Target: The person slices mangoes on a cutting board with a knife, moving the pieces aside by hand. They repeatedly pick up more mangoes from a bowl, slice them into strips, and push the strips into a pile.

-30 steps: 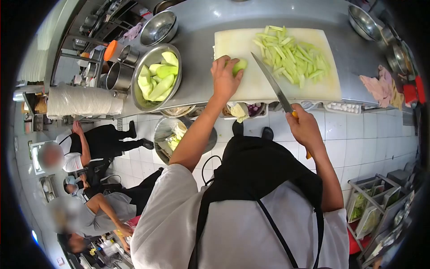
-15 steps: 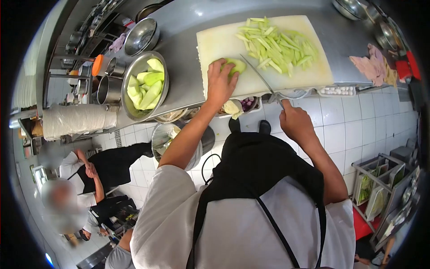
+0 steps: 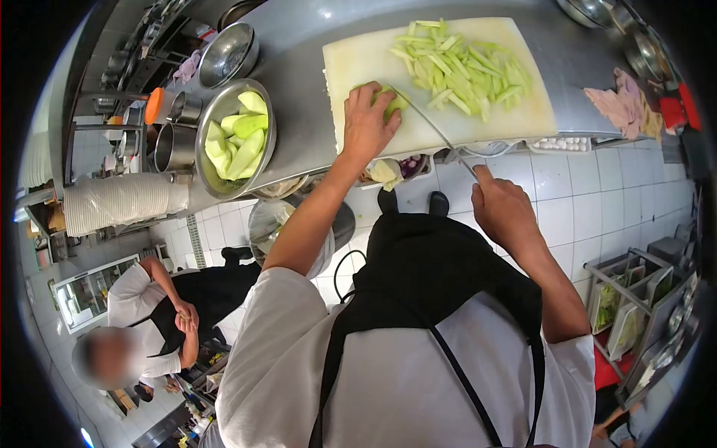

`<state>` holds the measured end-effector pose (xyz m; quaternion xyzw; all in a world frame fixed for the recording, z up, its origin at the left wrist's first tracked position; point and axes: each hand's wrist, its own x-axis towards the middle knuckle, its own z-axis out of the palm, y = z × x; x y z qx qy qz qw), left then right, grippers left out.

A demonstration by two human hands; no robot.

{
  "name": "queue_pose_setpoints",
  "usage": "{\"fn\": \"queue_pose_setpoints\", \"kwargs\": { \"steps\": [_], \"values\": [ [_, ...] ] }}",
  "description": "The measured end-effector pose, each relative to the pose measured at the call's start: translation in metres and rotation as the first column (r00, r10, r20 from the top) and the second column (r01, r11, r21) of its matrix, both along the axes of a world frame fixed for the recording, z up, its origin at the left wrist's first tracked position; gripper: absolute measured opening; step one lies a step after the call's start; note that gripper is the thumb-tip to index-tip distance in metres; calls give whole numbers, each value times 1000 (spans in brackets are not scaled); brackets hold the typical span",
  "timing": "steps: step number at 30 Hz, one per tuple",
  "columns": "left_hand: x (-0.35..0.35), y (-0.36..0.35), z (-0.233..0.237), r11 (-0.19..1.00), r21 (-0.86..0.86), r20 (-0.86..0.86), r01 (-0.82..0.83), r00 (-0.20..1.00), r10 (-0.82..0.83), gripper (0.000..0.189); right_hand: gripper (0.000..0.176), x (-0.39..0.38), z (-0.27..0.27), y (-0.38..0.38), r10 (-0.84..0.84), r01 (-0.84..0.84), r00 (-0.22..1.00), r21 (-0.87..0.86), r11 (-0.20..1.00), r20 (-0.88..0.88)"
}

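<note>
My left hand (image 3: 366,123) is closed over a pale green peeled vegetable piece (image 3: 396,103), pressing it to the white cutting board (image 3: 347,63) with fingers bent across its top. In my right hand (image 3: 504,210) is the handle of a long kitchen knife (image 3: 435,130). Its blade slants up and left over the board, the tip end right at the piece beside my left fingers. A heap of cut green strips (image 3: 463,69) lies on the far right part of the board.
Left of the board, a steel bowl (image 3: 270,142) holds large peeled pieces (image 3: 243,142). Another steel bowl (image 3: 228,56) stands behind it. A pink cloth (image 3: 616,104) lies at the counter's right. Below the edge are a bin (image 3: 261,224) and an egg tray (image 3: 562,144). A co-worker (image 3: 160,313) stands at left.
The knife blade has moved left against the vegetable piece. My right hand has shifted slightly down and right. The co-worker at left has moved, and the whole view has shifted a little.
</note>
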<state>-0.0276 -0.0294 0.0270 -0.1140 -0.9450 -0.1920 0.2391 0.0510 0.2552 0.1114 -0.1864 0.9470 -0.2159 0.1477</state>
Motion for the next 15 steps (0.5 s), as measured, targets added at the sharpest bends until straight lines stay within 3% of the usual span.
{"fn": "queue_pose_setpoints", "kwargs": {
  "steps": [6, 15],
  "values": [
    [-6, -17, -1, 994, 28, 37, 109, 993, -110, 34, 23, -1, 11, -3, 14, -14, 1000, 34, 999, -2],
    [-9, -22, 1, 990, 30, -1, 137, 991, -137, 32, 24, -1, 9, -3, 12, -12, 1000, 41, 999, -4]
  ]
}}
